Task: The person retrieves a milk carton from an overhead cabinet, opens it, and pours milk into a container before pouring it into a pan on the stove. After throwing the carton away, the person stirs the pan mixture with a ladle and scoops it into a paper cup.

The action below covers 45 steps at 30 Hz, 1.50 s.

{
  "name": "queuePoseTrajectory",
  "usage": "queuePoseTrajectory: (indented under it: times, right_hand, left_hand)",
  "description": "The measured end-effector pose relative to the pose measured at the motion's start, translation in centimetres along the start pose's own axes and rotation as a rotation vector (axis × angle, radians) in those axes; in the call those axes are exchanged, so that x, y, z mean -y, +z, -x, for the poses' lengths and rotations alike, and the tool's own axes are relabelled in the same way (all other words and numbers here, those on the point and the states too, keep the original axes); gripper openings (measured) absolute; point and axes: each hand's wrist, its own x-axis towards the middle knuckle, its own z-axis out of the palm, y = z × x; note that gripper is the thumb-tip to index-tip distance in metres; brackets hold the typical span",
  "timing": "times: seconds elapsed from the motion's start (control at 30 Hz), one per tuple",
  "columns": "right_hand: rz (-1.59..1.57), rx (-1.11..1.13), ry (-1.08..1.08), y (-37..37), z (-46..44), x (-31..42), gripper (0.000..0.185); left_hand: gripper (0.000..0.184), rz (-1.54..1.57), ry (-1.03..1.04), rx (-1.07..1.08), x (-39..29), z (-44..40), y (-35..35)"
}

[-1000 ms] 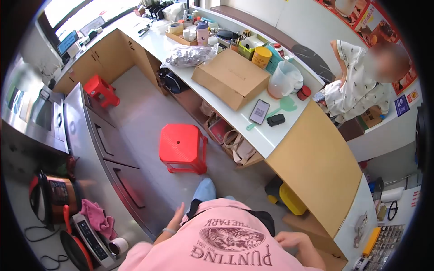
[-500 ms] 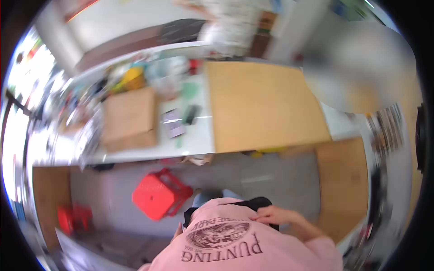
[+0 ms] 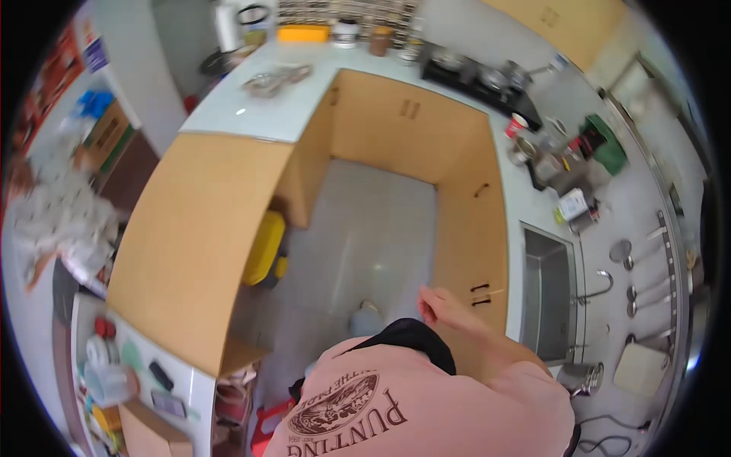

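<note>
My right hand (image 3: pixel 435 305) is out in front of my body over the grey floor (image 3: pixel 381 228), near the wooden lower cabinets (image 3: pixel 470 228). Its fingers are curled in, and nothing shows in them. My left hand is out of view. I have on a pink T-shirt (image 3: pixel 464 415) with dark print, and something black (image 3: pixel 415 339) sits at my waist.
A wooden counter panel (image 3: pixel 190 221) lies on my left, with a yellow bin (image 3: pixel 265 247) beneath. To the right are a sink (image 3: pixel 548 297) and a metal pot (image 3: pixel 581 378). A gas stove (image 3: pixel 483 80) stands farther back. Another person's patterned clothing (image 3: pixel 61 206) shows at far left.
My view has swung right, from the cluttered table to the stove and sink side. My right hand has left the black thing at my waist and reaches forward. My left hand has dropped from view.
</note>
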Motion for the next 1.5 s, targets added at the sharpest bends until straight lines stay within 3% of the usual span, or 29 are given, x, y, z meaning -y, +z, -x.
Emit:
queuePoseTrajectory:
  times: [0.17, 0.27, 0.37, 0.43, 0.63, 0.8, 0.9, 1.0, 1.07, 1.1, 1.13, 1.2, 1.27, 1.3, 1.4, 1.5]
  right_hand:
    - [-0.12, -0.301, -0.168, -11.9, -5.0, -4.0, 0.042]
    - [-0.175, -0.474, -0.122, -19.6, -8.0, -4.3, 0.044]
    - [-0.207, -0.467, -0.2, -24.2, -10.5, -3.9, 0.027]
    - [-0.239, -0.483, -0.251, -26.3, -13.2, -3.6, 0.012]
    - [-0.375, -0.56, -0.303, -31.3, -22.7, -1.5, 0.025]
    - [-0.351, -0.774, -0.268, -38.6, -31.0, -1.3, 0.024]
    - [-0.478, -0.885, -0.252, -44.6, -33.9, 1.0, 0.023]
    - [-0.57, -0.962, -0.261, -50.8, -36.8, 4.3, 0.02]
    - [-0.552, -0.931, -0.213, -54.0, -38.5, 6.6, 0.019]
    - [-0.552, -0.95, -0.214, -55.4, -40.1, 7.5, 0.019]
    - [-0.553, -0.959, -0.224, -56.3, -41.6, 8.1, 0.019]
    - [-0.522, -0.944, -0.305, -60.6, -46.0, 9.1, 0.019]
    - [-0.481, -0.889, -0.403, -64.4, -49.8, 9.4, 0.02]
    - [-0.5, -0.872, -0.309, -67.0, -50.9, 12.8, 0.019]
    - [-0.486, -0.739, -0.36, -74.4, -56.9, 16.5, 0.02]
    - [-0.319, -0.676, -0.536, -79.6, -62.3, 20.5, 0.022]
  left_hand:
    - [0.057, -0.181, 0.068, 0.085, -12.6, -5.4, 10.2]
    - [0.055, -0.308, 0.098, 0.133, -20.6, -7.5, 16.4]
    - [0.053, -0.356, 0.117, 0.154, -26.8, -9.0, 20.6]
    - [0.052, -0.384, 0.139, 0.154, -30.8, -10.2, 22.6]
    - [0.049, -0.567, 0.157, 0.114, -43.2, -16.1, 25.1]
    - [0.047, -0.818, 0.17, 0.093, -55.5, -24.3, 26.9]
    - [0.046, -0.914, 0.267, 0.092, -64.7, -29.6, 29.7]
    - [0.045, -0.963, 0.566, 0.133, -75.4, -35.9, 35.4]
    - [0.044, -0.867, 0.725, 0.154, -82.5, -39.6, 41.4]
    - [0.046, -0.647, 0.717, 0.08, -86.2, -38.9, 45.4]
    - [0.049, -0.627, 0.613, 0.045, -90.7, -37.5, 49.3]
    - [0.051, -0.41, 0.902, 0.069, -96.2, -37.2, 55.8]
    - [0.049, -0.301, 0.964, 0.115, -101.4, -34.7, 61.3]
    - [0.049, -0.199, 0.892, 0.132, -102.8, -31.8, 63.0]
    - [0.048, 0.068, 0.786, 0.169, -109.1, -23.9, 67.2]
    - [0.049, 0.177, 0.781, 0.162, -113.2, -21.3, 68.8]
